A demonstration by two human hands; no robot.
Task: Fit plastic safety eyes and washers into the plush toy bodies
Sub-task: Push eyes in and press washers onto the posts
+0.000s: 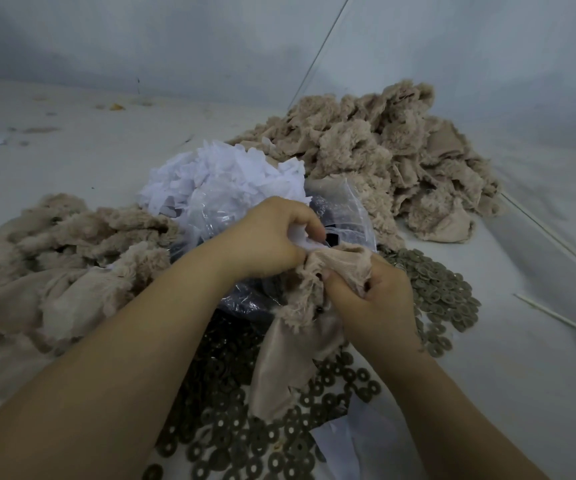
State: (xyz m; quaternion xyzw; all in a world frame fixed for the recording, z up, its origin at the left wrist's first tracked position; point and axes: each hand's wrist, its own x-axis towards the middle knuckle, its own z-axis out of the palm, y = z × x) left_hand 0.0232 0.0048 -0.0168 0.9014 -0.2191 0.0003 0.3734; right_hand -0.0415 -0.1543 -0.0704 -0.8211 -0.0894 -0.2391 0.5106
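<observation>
Beige plush body point(309, 299) is gripped by left hand point(266, 239) and right hand point(375, 297), which hide any eye.

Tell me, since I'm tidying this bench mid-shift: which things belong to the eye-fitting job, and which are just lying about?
In use:
- plush body, held by left hand and right hand
- washers
- plush pile, second plush pile
- plastic bag

Lying about:
- white scraps
- thin sticks
- litter

White fabric scraps point(224, 174) in clear bag point(340, 202) (crumpled); thin sticks point(556, 318) at right.
</observation>
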